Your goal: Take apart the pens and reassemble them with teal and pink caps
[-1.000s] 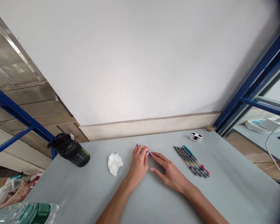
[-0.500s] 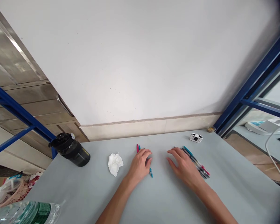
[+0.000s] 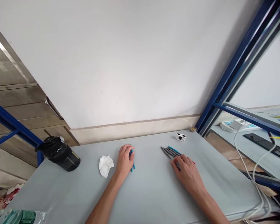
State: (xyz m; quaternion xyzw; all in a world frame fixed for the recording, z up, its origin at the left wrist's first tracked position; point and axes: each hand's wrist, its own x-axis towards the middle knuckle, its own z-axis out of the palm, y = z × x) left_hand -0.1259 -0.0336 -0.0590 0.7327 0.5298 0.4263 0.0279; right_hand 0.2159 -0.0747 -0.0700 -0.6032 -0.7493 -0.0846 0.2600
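Observation:
My left hand (image 3: 124,161) is curled around a few teal pens on the grey table; clips and ends of the teal pens (image 3: 133,166) show beyond the thumb and fingers. At the right, my right hand (image 3: 188,170) rests over a bundle of pens, thumb on the near side and fingers bent on top. Dark grey pens (image 3: 167,152) and a teal pen (image 3: 174,150) stick out past its fingertips, pointing up and left. A bit of red or pink shows behind the knuckles. The pens' other ends are hidden under the palm.
Left of my left hand lies a crumpled white tissue (image 3: 105,165). A black bottle (image 3: 60,154) stands farther left, and a clear plastic bottle (image 3: 21,217) is at the lower left. Near the back right is a small white device (image 3: 180,137). Blue frame posts (image 3: 231,71) flank the table (image 3: 149,193).
The view has swung to the right. My right hand has moved from beside the pen bundle onto its near part. My left hand has closed more around its pens, and their red one is now hidden.

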